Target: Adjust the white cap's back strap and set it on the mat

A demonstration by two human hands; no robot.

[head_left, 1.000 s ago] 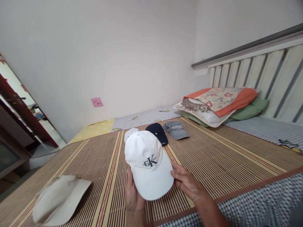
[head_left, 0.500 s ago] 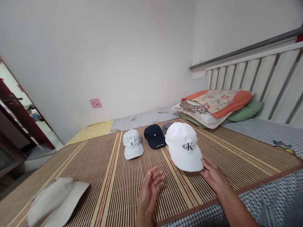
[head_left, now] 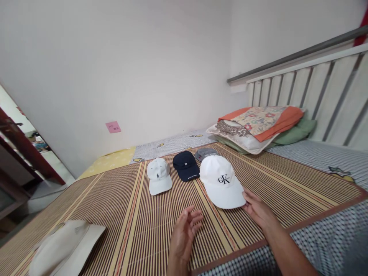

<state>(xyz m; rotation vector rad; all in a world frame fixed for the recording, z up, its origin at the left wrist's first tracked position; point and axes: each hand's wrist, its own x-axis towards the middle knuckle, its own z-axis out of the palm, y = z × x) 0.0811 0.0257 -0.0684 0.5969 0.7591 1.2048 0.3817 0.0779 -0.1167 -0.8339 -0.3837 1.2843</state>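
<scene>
My right hand (head_left: 258,209) pinches the right edge of the brim of a white baseball cap (head_left: 220,182) with dark "CK" lettering on its front. To the left of that brim, my left hand (head_left: 185,230) hovers over the mat, its fingers loosely curled and apart, holding nothing. Behind the white cap a grey cap (head_left: 205,154) is partly hidden. A navy cap (head_left: 185,165) lies beside it, and a pale grey cap (head_left: 159,176) with a small dark emblem sits further left. In the near left corner a beige cap (head_left: 64,247) rests on its side.
A striped bamboo mat (head_left: 120,214) covers the bed over a checked sheet (head_left: 316,245). Pillows (head_left: 253,124) are stacked at the right back by a white slatted headboard (head_left: 287,90). A pink note (head_left: 113,127) is on the wall, and a dark red door (head_left: 31,153) stands at left.
The white cap is slightly lower and flatter in my right hand, so more of the grey cap shows behind it. My left hand has shifted slightly right. The view has turned a little.
</scene>
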